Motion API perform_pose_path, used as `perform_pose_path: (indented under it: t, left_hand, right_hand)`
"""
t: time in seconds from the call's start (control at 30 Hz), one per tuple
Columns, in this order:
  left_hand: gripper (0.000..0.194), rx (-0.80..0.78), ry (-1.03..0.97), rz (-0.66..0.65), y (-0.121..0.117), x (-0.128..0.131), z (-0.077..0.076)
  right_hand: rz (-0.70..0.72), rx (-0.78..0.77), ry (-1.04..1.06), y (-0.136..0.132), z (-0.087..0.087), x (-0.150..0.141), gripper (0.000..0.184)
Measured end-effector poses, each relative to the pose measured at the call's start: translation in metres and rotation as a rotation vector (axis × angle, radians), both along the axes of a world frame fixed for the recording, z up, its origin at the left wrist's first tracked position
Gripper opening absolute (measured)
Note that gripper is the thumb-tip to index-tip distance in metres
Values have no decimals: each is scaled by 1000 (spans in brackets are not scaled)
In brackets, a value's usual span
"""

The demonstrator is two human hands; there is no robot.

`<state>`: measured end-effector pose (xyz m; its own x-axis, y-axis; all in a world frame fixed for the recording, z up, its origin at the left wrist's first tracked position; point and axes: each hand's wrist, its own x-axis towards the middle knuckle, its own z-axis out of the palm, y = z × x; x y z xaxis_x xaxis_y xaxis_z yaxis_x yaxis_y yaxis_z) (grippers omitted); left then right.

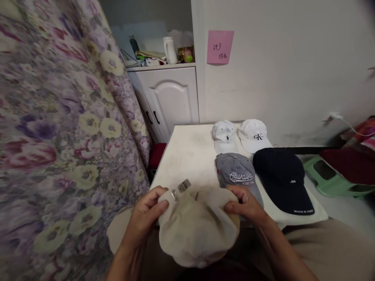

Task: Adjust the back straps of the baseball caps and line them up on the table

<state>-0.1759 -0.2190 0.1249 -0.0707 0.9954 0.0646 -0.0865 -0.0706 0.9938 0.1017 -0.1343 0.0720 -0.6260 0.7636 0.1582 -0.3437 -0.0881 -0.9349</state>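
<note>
Between my two hands is a beige cap, held above the near edge of the table. My left hand pinches the cap's rim on the left, close to its strap and metal buckle. On the other side, the fingers and thumb of my right hand grip the rim. A grey cap with "Always" lettering lies just beyond my right hand. To its right sits a large navy cap. Two white caps, one with a small emblem and one marked CK, stand at the back.
The caps rest on a cream-topped table. A floral curtain hangs along the left. Behind are a white cabinet with a white jug on top, and a wall with a pink note. A green stool stands at right.
</note>
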Motion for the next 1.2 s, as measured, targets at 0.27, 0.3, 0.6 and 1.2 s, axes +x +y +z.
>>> perform_pose_path:
  t: [0.27,0.3,0.6,1.2]
  left_hand:
    - [23,201,-272,319,15,13,6]
    - [23,221,-271,344,18,15,7]
    - [19,-9,-9,53,11,13,-7]
    - [19,-199,114,-202,-12,44,-16]
  right_hand:
    - [-261,44,155,10,1,-17,22]
    - [-285,58,150,11,0,-19,21]
    - [-243,171,-59,6,0,3,19]
    - [200,331,-378,-15,15,35,23]
